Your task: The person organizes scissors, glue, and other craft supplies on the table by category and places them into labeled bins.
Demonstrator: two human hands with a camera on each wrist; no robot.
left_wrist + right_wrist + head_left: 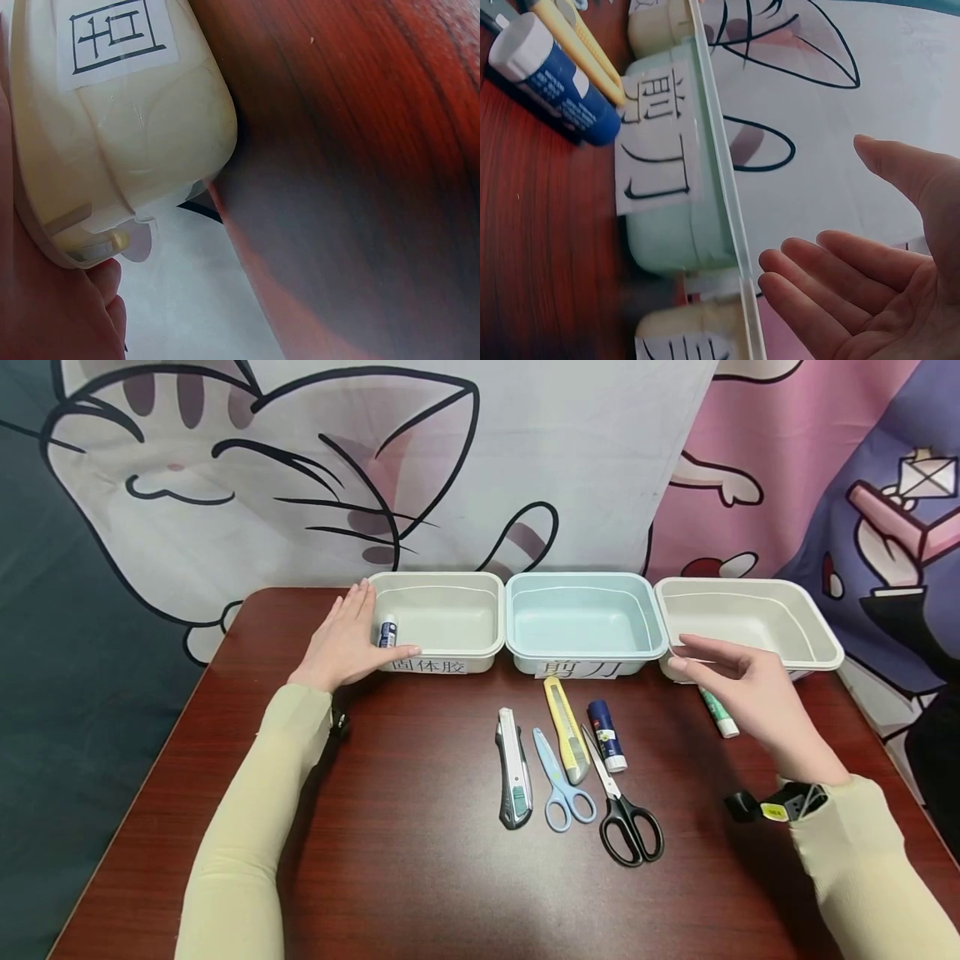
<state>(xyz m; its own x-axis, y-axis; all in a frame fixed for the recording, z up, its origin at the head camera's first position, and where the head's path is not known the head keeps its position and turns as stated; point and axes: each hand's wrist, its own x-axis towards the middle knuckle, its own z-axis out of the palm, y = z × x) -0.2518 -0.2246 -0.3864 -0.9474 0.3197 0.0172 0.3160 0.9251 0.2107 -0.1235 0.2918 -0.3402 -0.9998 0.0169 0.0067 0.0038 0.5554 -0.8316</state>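
My left hand [348, 639] lies over the left end of the left cream bin [450, 618], its fingers straight along the rim and its thumb on the front edge. Inside that bin, near the thumb, stands a dark blue glue stick [387, 632]. My right hand [750, 689] hovers at the front left corner of the right cream bin [757, 610]; its fingers are loosely bent, thumb apart, with nothing held. Partly hidden beneath it is a green-and-white glue stick [718, 713]. In the right wrist view the right palm [877, 300] shows bare.
A light blue bin [585, 618] stands between the cream ones. In front lie a grey utility knife [514, 768], blue scissors [558, 777], a yellow utility knife [566, 727], a blue glue stick [606, 735] and black-handled scissors [626, 827]. A printed cloth [585, 460] hangs behind.
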